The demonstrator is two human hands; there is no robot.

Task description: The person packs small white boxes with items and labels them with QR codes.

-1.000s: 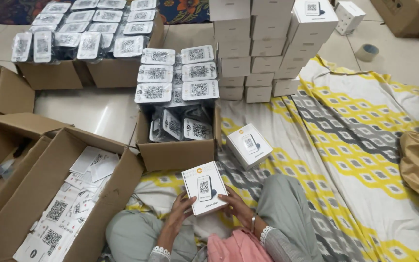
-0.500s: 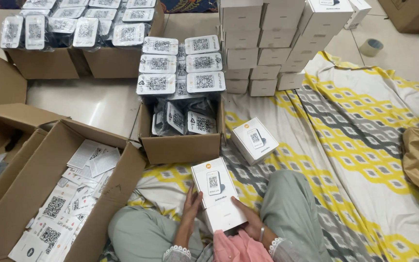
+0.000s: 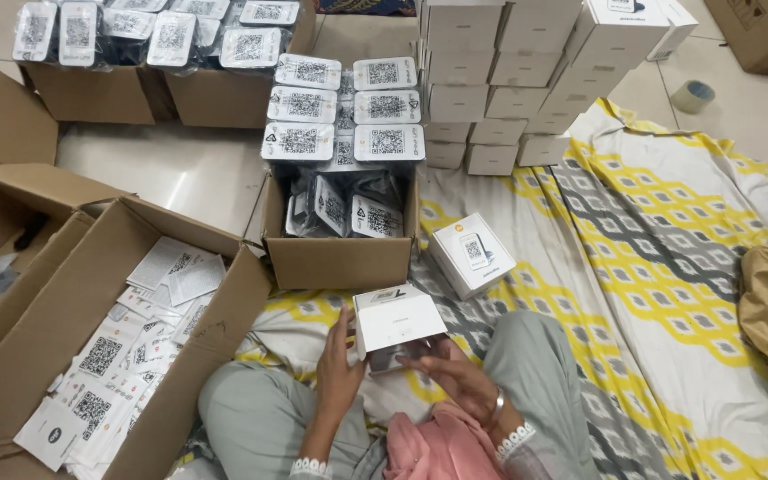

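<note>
I sit cross-legged on a patterned sheet and hold a small white box (image 3: 396, 322) above my lap. My left hand (image 3: 338, 366) grips its left side. My right hand (image 3: 457, 377) supports it from below on the right. The box is tipped so that a plain white face points up. A second white box (image 3: 471, 254) with a printed picture lies on the sheet just beyond. Directly ahead stands an open cardboard carton (image 3: 340, 258) holding several wrapped devices with square code cards.
A large carton (image 3: 91, 373) of loose printed leaflets sits at my left. More cartons (image 3: 91, 89) of wrapped devices stand at the far left. A stack of white boxes (image 3: 526, 80) rises at the back. A tape roll (image 3: 693, 95) lies on the floor.
I have turned the white box in my hands from its printed face up to a plain face up and lowered it toward my lap. My view has shifted slightly.
</note>
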